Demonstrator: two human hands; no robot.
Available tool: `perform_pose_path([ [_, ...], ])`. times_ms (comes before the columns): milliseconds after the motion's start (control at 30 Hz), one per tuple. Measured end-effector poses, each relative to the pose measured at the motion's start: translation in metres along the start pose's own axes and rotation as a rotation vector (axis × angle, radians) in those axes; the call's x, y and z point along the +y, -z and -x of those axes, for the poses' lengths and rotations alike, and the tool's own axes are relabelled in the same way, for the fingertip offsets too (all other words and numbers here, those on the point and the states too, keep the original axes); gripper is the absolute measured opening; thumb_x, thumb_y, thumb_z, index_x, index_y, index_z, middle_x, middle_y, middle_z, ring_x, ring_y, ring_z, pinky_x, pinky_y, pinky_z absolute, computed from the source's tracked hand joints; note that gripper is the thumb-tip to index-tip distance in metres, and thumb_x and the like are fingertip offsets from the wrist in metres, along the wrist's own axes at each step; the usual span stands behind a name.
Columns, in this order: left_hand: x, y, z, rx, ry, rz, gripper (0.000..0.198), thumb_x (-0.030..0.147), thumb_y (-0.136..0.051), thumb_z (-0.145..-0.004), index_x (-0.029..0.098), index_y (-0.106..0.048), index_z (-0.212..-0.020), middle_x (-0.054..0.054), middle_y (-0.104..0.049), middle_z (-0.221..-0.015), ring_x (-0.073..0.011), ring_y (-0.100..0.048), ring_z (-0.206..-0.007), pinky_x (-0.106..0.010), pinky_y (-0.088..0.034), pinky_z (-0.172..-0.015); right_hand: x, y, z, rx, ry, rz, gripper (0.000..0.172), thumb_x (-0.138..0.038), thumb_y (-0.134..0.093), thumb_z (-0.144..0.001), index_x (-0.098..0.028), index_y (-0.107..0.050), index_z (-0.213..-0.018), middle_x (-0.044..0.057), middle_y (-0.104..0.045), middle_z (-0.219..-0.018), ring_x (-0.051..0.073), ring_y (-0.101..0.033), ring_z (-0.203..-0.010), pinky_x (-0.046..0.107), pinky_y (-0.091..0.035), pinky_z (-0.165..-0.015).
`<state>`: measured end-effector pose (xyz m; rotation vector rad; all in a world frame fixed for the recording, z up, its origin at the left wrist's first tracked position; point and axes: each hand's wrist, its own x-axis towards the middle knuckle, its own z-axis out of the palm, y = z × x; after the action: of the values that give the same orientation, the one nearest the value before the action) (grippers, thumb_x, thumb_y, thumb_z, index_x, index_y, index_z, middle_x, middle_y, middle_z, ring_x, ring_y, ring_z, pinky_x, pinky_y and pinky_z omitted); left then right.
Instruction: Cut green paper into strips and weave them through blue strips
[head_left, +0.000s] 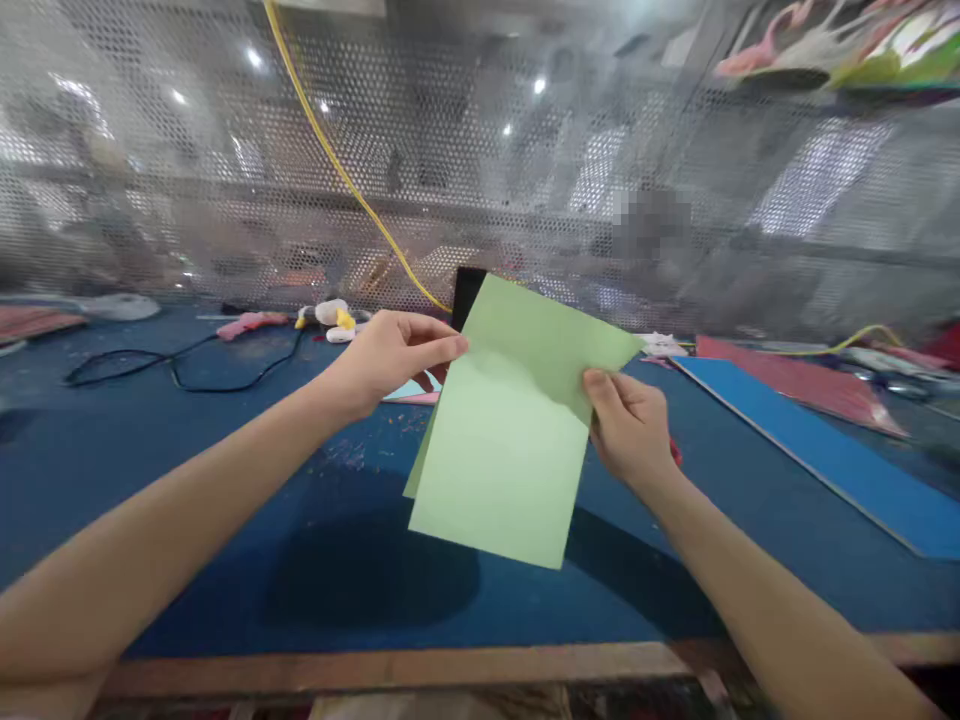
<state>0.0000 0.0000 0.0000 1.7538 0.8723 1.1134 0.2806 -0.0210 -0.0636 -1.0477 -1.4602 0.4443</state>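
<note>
We are pinching a folded sheet of pale green paper (499,450), fingers clamped on it by our left hand (394,360) and right hand (626,425), above the middle of the blue tabletop (187,520); a loosening pinch could let its layers slip and drop.
</note>
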Motion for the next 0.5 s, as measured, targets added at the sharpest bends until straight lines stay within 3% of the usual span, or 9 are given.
perform_pose_path([
  [133,-0.002,-0.002,-0.001,0.002,0.078,-0.03,0.021,0.034,-0.07,-0.084,0.014,-0.075,-0.086,-0.002,-0.07,-0.067,-0.0108,-0.062,-0.057,-0.02,-0.051,-0.052,0.001,-0.001,0.0,0.005,-0.003,-0.002,0.051,-0.059,-0.063,-0.086,-0.02,-0.049,-0.056,-0.003,-0.043,-0.049,0.011,-0.038,-0.045,0.026,-0.026,-0.043],
  [267,-0.01,-0.001,-0.001,-0.003,0.034,-0.152,0.028,0.043,-0.07,-0.083,0.016,-0.076,-0.083,-0.004,-0.071,-0.073,-0.0129,-0.064,-0.064,-0.022,-0.052,-0.057,0.0,-0.004,0.001,0.014,-0.053,-0.04,0.051,-0.059,-0.067,-0.083,-0.019,-0.05,-0.055,-0.003,-0.043,-0.05,0.01,-0.038,-0.046,0.025,-0.027,-0.044],
  [500,-0.013,0.0,-0.002,0.132,-0.131,-0.254,0.032,0.045,-0.071,-0.081,0.014,-0.074,-0.076,-0.003,-0.068,-0.067,-0.01,-0.056,-0.054,-0.022,-0.046,-0.052,-0.01,-0.017,0.0,-0.103,-0.354,-0.315,0.048,-0.063,-0.08,-0.066,-0.018,-0.063,-0.06,-0.001,-0.056,-0.055,0.01,-0.048,-0.047,0.025,-0.04,-0.046],
])
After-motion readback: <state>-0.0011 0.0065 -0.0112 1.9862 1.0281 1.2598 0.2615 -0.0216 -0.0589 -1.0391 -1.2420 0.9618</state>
